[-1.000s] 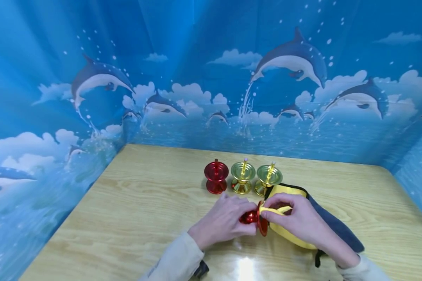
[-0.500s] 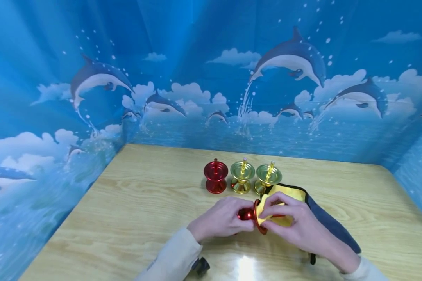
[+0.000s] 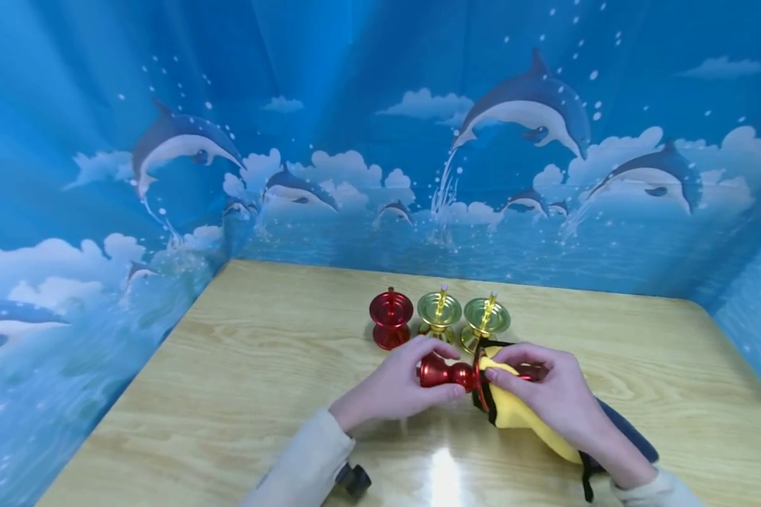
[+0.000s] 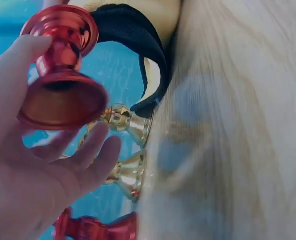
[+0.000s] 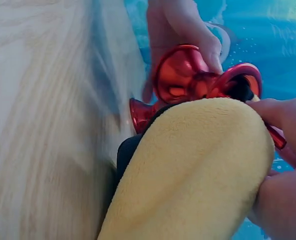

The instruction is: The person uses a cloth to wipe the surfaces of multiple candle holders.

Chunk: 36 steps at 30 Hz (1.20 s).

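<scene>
A shiny red candle holder lies sideways in the air over the table, its dish toward the right. Around its base and stem curls my left hand, thumb against the stem in the left wrist view. My right hand pinches a yellow fleecy cloth with black edging and a dark blue side against the inside of the dish. The holder's central spike pokes out beside the right fingers. Much of the dish is hidden by the cloth and the right hand.
Behind the hands stand one red candle holder and two gold ones, the middle one and the right one, in a row. The wooden table meets a blue dolphin-print curtain at the back.
The left fingers have loosened and spread, showing more of the red base. The cloth's black edge has shifted left below the dish, and the right hand has moved slightly right.
</scene>
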Each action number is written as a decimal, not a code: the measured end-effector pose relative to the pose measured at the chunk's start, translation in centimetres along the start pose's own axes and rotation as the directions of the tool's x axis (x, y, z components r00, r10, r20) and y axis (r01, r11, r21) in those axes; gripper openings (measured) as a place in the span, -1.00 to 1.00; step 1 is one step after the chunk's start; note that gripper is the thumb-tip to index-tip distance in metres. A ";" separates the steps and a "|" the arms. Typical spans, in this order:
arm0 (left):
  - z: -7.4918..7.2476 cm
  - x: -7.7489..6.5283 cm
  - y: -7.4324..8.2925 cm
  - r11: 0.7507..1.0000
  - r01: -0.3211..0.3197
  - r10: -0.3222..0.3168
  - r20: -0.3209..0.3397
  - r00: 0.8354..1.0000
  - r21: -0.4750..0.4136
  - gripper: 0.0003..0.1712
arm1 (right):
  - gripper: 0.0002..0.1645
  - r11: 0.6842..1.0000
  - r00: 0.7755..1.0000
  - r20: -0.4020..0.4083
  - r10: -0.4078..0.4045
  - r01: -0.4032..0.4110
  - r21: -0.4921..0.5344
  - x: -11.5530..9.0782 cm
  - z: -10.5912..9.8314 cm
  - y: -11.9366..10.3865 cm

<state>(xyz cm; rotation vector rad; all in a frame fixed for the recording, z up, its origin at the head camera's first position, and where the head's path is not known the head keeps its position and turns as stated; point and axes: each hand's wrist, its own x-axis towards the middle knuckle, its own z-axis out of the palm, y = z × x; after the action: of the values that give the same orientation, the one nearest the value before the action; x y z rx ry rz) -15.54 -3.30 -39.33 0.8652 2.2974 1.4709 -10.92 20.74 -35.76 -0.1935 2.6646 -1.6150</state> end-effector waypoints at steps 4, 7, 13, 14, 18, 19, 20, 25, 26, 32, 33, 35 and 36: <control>0.6 -0.2 0.0 0.911 0.181 -0.175 0.049 0.983 -0.370 -0.56 | -0.71 1.000 0.999 -0.028 0.030 -0.030 0.003 -0.1 -0.3 -0.2; 1.3 -0.3 0.2 0.828 0.257 -0.249 0.083 0.965 -0.498 -0.61 | -0.71 0.999 0.999 -0.019 0.049 -0.049 -0.021 -0.3 -0.2 -0.4; 1.7 -0.5 0.5 0.878 0.272 -0.302 -0.016 0.953 -0.393 -0.65 | -0.62 0.996 0.993 -0.095 0.072 -0.076 -0.039 0.0 -2.1 -0.5; 1.8 -0.5 0.5 0.895 0.275 -0.307 -0.039 0.951 -0.351 -0.64 | -0.60 0.996 0.990 -0.124 0.066 -0.073 -0.051 0.1 -2.6 -0.5; 2.4 -0.8 0.4 0.941 0.295 -0.312 -0.091 0.946 -0.166 -0.56 | -0.69 0.990 0.990 -0.130 -0.047 0.030 -0.135 0.7 -3.5 -0.9; 2.6 -0.8 0.4 0.946 0.296 -0.309 -0.094 0.946 -0.133 -0.54 | -0.74 0.983 0.991 -0.091 -0.095 0.079 -0.167 0.8 -3.4 -0.9; 2.7 -0.8 0.4 0.949 0.293 -0.305 -0.097 0.947 -0.116 -0.53 | -0.80 0.971 0.989 -0.033 -0.141 0.132 -0.197 0.8 -3.2 -1.0; 3.2 -0.8 0.4 0.960 0.279 -0.278 -0.158 0.948 -0.012 -0.51 | -0.92 0.926 0.949 0.211 -0.236 0.286 -0.248 0.6 -1.7 -1.0; 3.3 -0.8 0.5 0.961 0.277 -0.271 -0.172 0.947 0.012 -0.52 | -0.88 0.926 0.950 0.208 -0.233 0.282 -0.252 0.6 -1.4 -1.0; 3.6 -0.8 0.7 0.972 0.214 -0.188 -0.216 0.958 0.099 -0.66 | -0.89 0.907 0.971 0.089 -0.223 0.240 -0.345 1.0 0.2 -0.6; 3.7 -0.8 0.7 0.975 0.197 -0.169 -0.228 0.959 0.106 -0.68 | -0.85 0.900 0.975 0.088 -0.204 0.222 -0.375 1.0 0.3 -0.6; 3.8 -0.6 0.7 0.979 0.171 -0.138 -0.254 0.957 0.111 -0.73 | -0.77 0.889 0.983 0.087 -0.159 0.182 -0.420 1.1 0.5 -0.8; 3.8 -0.6 0.8 0.980 0.163 -0.127 -0.266 0.956 0.117 -0.75 | -0.76 0.885 0.987 0.087 -0.138 0.162 -0.437 1.2 0.7 -0.9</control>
<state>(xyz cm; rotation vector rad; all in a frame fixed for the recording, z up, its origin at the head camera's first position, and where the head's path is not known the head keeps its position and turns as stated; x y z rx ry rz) -12.84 -0.69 -40.37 0.5490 2.6152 1.4479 -11.93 19.56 -35.19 -0.4523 2.9971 -0.9781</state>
